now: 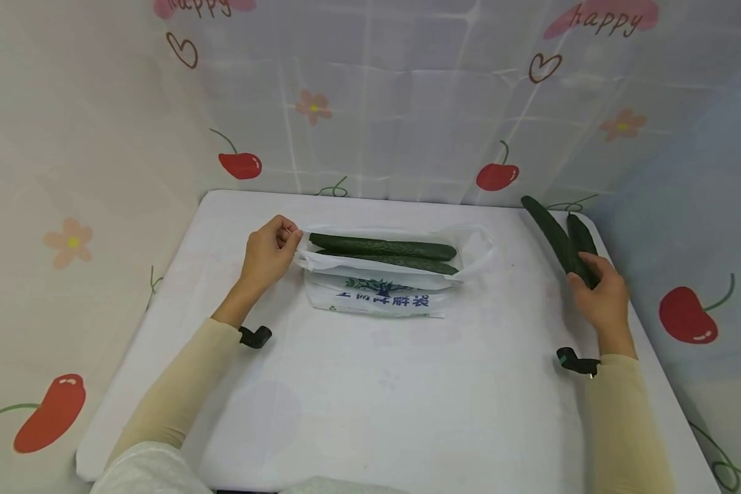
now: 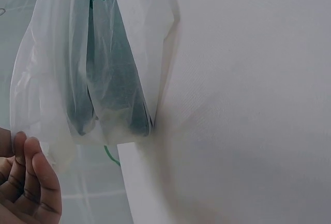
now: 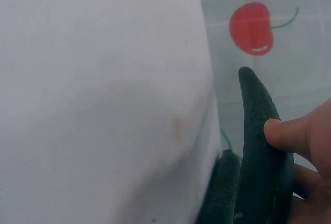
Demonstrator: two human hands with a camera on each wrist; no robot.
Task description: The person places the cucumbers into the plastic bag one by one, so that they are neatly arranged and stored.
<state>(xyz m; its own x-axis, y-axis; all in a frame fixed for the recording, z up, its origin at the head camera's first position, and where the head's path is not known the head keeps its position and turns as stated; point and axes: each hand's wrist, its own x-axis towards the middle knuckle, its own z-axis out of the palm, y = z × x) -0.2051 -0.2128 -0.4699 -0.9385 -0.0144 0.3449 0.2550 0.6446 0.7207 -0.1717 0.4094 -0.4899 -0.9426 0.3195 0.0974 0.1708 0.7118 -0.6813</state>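
Observation:
A white plastic bag [image 1: 377, 283] with a green tree print lies on the table, its mouth spread open. Two cucumbers [image 1: 383, 245] lie side by side inside it and show dark through the film in the left wrist view. My left hand [image 1: 268, 252] pinches the bag's left edge between thumb and fingertips. Over at the right, my right hand [image 1: 602, 298] grips a long cucumber [image 3: 264, 177], thumb on one side and fingers on the other. Just beyond it, another cucumber [image 1: 582, 234] rests near the table's right edge, partly hidden by the held one.
The white table [image 1: 370, 405] has rounded corners and meets a printed curtain [image 1: 407, 103] at the back. More curtain hangs along the left and right sides. Black wrist cameras [image 1: 577, 361] sit on both wrists.

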